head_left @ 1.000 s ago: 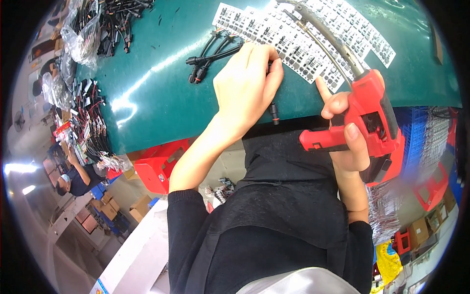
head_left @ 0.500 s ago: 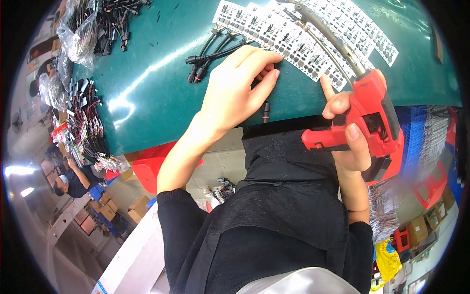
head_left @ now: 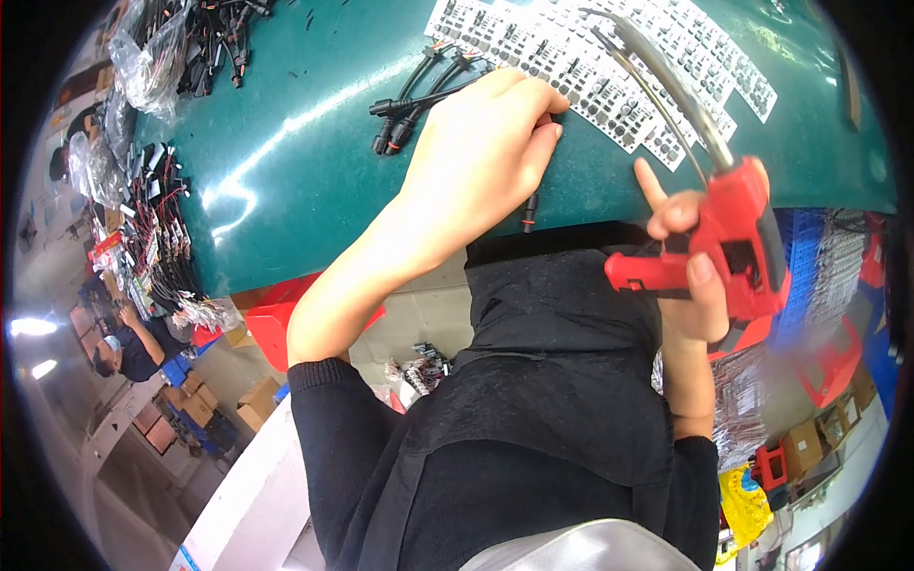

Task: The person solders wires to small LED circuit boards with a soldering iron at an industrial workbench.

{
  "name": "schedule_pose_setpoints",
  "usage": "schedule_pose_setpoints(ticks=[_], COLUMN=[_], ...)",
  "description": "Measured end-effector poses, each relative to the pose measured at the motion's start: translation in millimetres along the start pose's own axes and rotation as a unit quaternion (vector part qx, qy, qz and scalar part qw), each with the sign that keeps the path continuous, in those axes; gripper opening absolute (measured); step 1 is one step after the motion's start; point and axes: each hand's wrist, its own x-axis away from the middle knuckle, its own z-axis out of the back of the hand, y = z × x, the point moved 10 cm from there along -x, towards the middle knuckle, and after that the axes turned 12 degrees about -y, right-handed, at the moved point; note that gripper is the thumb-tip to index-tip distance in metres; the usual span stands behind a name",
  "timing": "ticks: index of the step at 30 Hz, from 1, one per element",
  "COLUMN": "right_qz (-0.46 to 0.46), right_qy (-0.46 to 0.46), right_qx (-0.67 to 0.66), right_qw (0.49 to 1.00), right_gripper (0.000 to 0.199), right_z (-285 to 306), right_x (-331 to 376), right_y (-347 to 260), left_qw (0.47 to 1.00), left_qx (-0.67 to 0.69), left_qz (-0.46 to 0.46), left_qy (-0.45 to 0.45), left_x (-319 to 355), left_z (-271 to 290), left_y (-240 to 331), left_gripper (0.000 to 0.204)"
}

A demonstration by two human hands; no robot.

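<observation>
My right hand (head_left: 695, 276) is wrapped round the red soldering gun (head_left: 747, 238), its index finger stretched out. The gun's metal tube and thin feed wire point up over the white circuit boards (head_left: 609, 105), which lie in overlapping sheets on the green table. My left hand (head_left: 486, 143) is closed in a pinch at the boards' near left edge; what its fingertips hold is hidden. A black connector (head_left: 529, 211) with an orange ring shows below that hand. Just left of it lie several black connector cables (head_left: 405, 114), their thin wire ends by the boards.
Bundles of cables (head_left: 167, 228) and clear plastic bags (head_left: 148, 67) line the green table's (head_left: 314, 181) left side. A red bin (head_left: 271, 328) sits under its near edge. Blue crates (head_left: 804, 266) stand at the right. Another person (head_left: 133, 343) is at the far left.
The soldering gun and my right hand have shifted slightly right and down in the picture. My left hand has moved slightly right and stays closed.
</observation>
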Motion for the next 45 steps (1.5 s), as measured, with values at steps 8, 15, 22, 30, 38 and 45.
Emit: schedule_pose_setpoints(ticks=[8,15,22,30,38,45], right_qz=[-0.057,0.005,-0.018,-0.053,-0.045,-0.076], right_qy=[-0.017,-0.06,-0.03,-0.026,0.002,0.017], right_qx=[0.087,0.203,0.229,0.234,0.188,0.187], right_qw=[0.994,0.977,0.973,0.97,0.981,0.979], right_gripper=[0.073,0.066,0.063,0.062,0.063,0.061], right_z=[8.3,6.0,10.1,15.7,17.4,17.9], right_x=[66.5,63.9,62.7,66.0,63.0,63.6], right_y=[1.9,3.2,10.2,15.6,9.7,18.4], left_qw=[0.999,0.994,0.997,1.0,0.999,0.999], left_qx=[0.026,0.082,0.031,0.011,0.013,0.014], left_qz=[0.02,0.064,0.038,-0.007,-0.04,-0.03], left_qy=[-0.003,-0.029,-0.052,-0.027,0.002,-0.041], left_x=[-5.4,-12.9,-22.7,-26.3,-30.3,-34.6], left_z=[1.9,1.0,1.4,7.5,12.3,10.1], left_y=[-7.1,-19.2,-13.4,2.2,8.0,8.0], left_gripper=[0.014,0.014,0.017,0.014,0.013,0.012])
